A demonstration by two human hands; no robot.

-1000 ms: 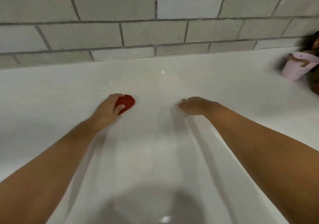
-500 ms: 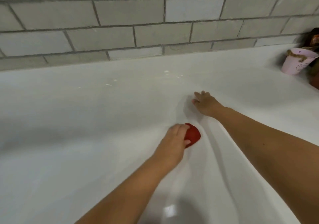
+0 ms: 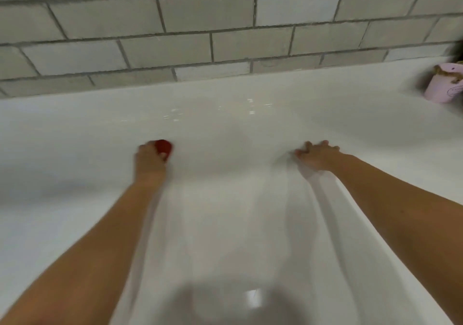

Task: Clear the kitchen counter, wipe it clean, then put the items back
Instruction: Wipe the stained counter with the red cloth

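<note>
A glossy white counter point(image 3: 225, 199) fills the view, with small wet glints near its back. My left hand point(image 3: 149, 160) presses a small red wiping pad point(image 3: 164, 146) onto the counter left of centre, fingers curled over it. My right hand point(image 3: 317, 155) rests flat on the counter to the right, fingers spread and holding nothing. Both forearms reach in from the bottom corners. The picture is blurred by motion.
A grey tiled wall point(image 3: 225, 36) rises behind the counter. At the far right edge stands a pink cup point(image 3: 443, 87) with brown smears on its rim, next to a dark object cut off by the frame.
My left hand has swept the red pad back to the left and away from me. My right hand has stayed planted on the counter with its fingers spread.
</note>
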